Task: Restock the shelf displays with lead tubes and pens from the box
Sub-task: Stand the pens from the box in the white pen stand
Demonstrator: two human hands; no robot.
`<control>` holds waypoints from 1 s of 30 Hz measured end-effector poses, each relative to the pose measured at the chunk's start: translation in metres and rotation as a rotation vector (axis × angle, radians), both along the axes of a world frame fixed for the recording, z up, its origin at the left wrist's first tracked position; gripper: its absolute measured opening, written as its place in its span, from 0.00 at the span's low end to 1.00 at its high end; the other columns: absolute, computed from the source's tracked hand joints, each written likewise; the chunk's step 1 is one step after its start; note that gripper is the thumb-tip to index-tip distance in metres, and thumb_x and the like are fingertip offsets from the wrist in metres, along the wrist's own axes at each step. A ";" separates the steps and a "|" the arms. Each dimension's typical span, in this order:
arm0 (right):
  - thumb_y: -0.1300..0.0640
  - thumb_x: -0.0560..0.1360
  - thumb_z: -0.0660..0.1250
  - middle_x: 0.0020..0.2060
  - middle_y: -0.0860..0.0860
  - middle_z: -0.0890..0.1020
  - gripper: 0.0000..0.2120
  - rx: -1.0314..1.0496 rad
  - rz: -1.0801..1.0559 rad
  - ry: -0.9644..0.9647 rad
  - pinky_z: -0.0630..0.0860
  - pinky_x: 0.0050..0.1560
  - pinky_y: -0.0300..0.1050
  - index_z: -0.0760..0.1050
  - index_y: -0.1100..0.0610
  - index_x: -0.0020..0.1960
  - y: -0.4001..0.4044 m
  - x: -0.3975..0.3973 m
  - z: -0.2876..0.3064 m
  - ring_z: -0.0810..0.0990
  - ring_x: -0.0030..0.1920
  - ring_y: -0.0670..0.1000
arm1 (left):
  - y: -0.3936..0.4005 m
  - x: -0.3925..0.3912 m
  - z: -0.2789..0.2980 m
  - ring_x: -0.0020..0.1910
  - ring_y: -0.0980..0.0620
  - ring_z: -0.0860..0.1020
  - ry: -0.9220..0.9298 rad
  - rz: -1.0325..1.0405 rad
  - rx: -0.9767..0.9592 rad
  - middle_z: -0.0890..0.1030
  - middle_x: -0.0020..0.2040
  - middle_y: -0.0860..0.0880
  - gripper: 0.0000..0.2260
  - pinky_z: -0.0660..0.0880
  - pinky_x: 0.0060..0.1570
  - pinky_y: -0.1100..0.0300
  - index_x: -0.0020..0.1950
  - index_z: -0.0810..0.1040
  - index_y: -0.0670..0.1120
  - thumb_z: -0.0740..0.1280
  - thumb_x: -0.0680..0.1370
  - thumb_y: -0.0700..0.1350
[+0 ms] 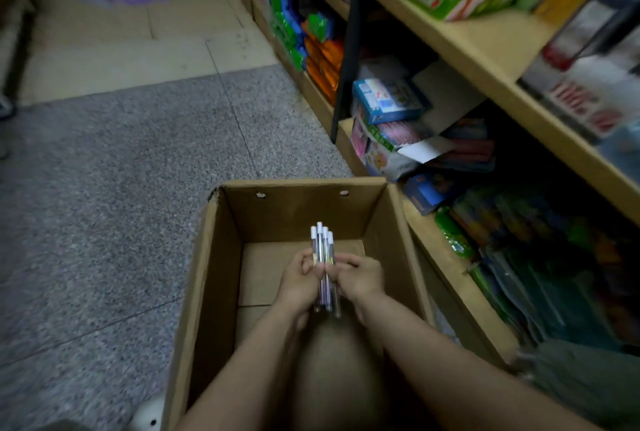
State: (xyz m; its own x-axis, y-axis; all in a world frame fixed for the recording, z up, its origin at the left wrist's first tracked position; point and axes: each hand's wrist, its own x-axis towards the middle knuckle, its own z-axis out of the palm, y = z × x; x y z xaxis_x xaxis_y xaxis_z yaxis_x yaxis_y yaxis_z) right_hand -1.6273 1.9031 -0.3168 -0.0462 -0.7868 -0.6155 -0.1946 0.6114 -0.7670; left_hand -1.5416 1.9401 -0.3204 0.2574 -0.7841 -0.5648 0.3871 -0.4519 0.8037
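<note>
box (214,278): matt brown corrugated cardboard, rough torn rim | tubes (323,267): clear glossy plastic, 4 white caps | floor (104,188): speckled grey stone, smooth, beige tile farther off | shelves (460,49): matt tan wood-look board, black metal post (349,49) | packets (325,59): glossy orange and green plastic wrap

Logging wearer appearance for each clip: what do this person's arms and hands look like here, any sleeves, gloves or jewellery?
Both forearms are bare up to the frame's bottom edge, with no sleeve showing. The left hand and right hand wear no gloves. No watch, bracelet or ring is visible, though the picture is slightly blurred.
</note>
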 end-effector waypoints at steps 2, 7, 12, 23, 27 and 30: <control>0.68 0.70 0.74 0.45 0.57 0.85 0.11 -0.121 -0.032 0.005 0.82 0.47 0.47 0.81 0.61 0.51 0.006 -0.007 0.036 0.84 0.45 0.54 | 0.005 -0.008 0.038 0.39 0.48 0.80 -0.003 0.001 -0.082 0.81 0.49 0.42 0.09 0.76 0.27 0.62 0.61 0.71 0.44 0.59 0.82 0.36; 0.61 0.69 0.77 0.37 0.51 0.85 0.07 -0.411 -0.042 0.095 0.80 0.45 0.41 0.80 0.52 0.41 0.036 -0.041 0.114 0.83 0.38 0.47 | 0.030 -0.036 0.121 0.36 0.52 0.82 0.079 -0.038 -0.246 0.82 0.43 0.45 0.05 0.79 0.33 0.57 0.53 0.73 0.43 0.58 0.82 0.37; 0.61 0.67 0.78 0.30 0.42 0.81 0.09 -0.726 -0.078 0.195 0.74 0.37 0.27 0.80 0.51 0.39 0.077 -0.084 0.190 0.79 0.32 0.35 | 0.050 -0.081 0.190 0.39 0.48 0.83 0.115 -0.018 -0.348 0.83 0.44 0.40 0.07 0.82 0.41 0.49 0.54 0.75 0.38 0.58 0.82 0.35; 0.63 0.72 0.74 0.40 0.48 0.77 0.38 -1.171 -0.085 0.268 0.78 0.45 0.35 0.62 0.32 0.70 0.138 -0.233 0.347 0.77 0.36 0.41 | 0.061 -0.194 0.316 0.29 0.53 0.76 0.168 -0.411 -0.592 0.78 0.33 0.46 0.08 0.72 0.32 0.58 0.51 0.77 0.40 0.59 0.83 0.39; 0.64 0.72 0.74 0.43 0.51 0.76 0.34 -1.160 -0.183 0.311 0.78 0.44 0.38 0.67 0.37 0.69 0.156 -0.286 0.365 0.78 0.35 0.45 | 0.064 -0.244 0.333 0.27 0.56 0.68 0.058 -0.552 -0.644 0.72 0.32 0.48 0.11 0.67 0.26 0.64 0.47 0.74 0.41 0.56 0.84 0.43; 0.62 0.70 0.76 0.42 0.47 0.80 0.31 -1.210 -0.261 0.478 0.79 0.43 0.36 0.71 0.37 0.65 0.166 -0.320 0.367 0.82 0.35 0.41 | 0.065 -0.270 0.332 0.26 0.57 0.68 -0.004 -0.589 -0.671 0.71 0.33 0.49 0.10 0.68 0.26 0.66 0.50 0.73 0.42 0.55 0.84 0.45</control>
